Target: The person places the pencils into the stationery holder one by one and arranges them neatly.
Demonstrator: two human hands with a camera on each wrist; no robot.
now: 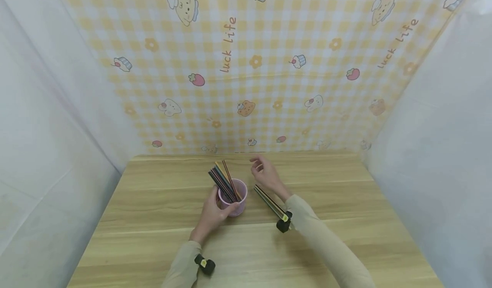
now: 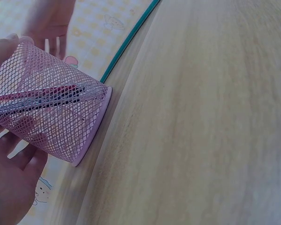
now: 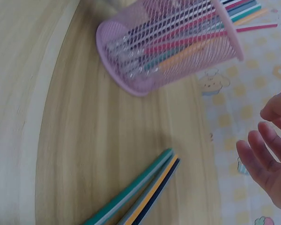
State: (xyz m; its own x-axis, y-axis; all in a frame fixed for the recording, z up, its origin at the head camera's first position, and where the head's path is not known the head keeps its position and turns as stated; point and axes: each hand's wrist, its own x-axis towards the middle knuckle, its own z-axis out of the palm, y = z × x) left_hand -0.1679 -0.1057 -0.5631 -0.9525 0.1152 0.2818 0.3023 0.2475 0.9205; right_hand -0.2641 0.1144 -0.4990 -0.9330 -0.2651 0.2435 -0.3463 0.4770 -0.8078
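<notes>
My left hand (image 1: pixel 211 213) grips a pink mesh pen cup (image 1: pixel 240 208), thumb on the near side and fingers round the far left. The cup stands upright on the table. Several slim coloured pencils (image 1: pixel 221 182) lean in it, dark, red, green and yellow, their tops above the rim. To the right of the cup and above the table, my right hand (image 1: pixel 266 174) holds nothing, its fingers loosely bent. Below that wrist a few loose pencils (image 3: pixel 145 192), green, yellow and dark, lie side by side on the wood.
The light wooden table (image 1: pixel 153 224) ends at a yellow checked backdrop (image 1: pixel 253 83) with cartoon prints. White sheets (image 1: pixel 54 130) hang along both sides. A black wrist camera (image 1: pixel 283 223) sits on each sleeve; the right one partly covers the loose pencils in the head view.
</notes>
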